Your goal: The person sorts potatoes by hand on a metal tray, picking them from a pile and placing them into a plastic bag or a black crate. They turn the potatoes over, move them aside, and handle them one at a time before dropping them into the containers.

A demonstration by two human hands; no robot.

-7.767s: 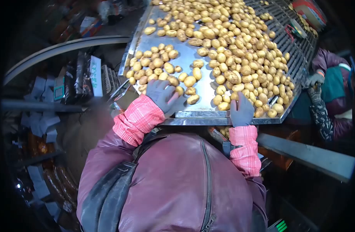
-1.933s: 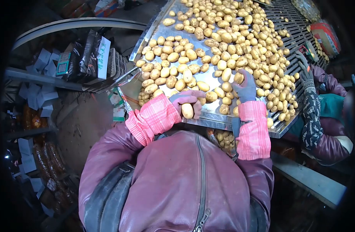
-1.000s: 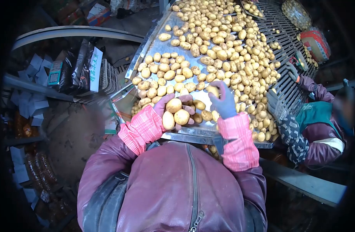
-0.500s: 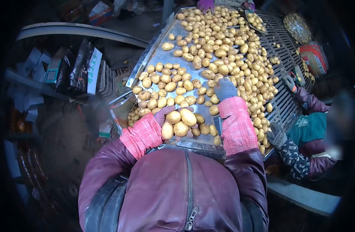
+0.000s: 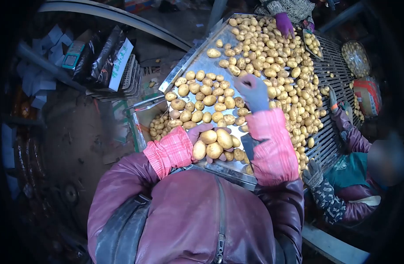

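Note:
My left hand, in a purplish glove, cradles several potatoes close to my jacket, over the near edge of the metal table. My right hand, in a grey glove, is raised above the table beside the loose potatoes. Its fingers are curled in, and whatever they may hold is hidden. Both forearms wear pink checked sleeve covers. A denser heap of potatoes lies to the right of my right hand.
A slatted rack runs along the right. A co-worker's gloved hand rests near its lower edge; another person's purple glove touches potatoes at the far end. A red bag and a net bag lie right. Boxes stand left.
My right hand has moved left across the table and its fingers have curled. My left hand keeps its potatoes. The view has shifted, and the far purple glove has moved right over the heap.

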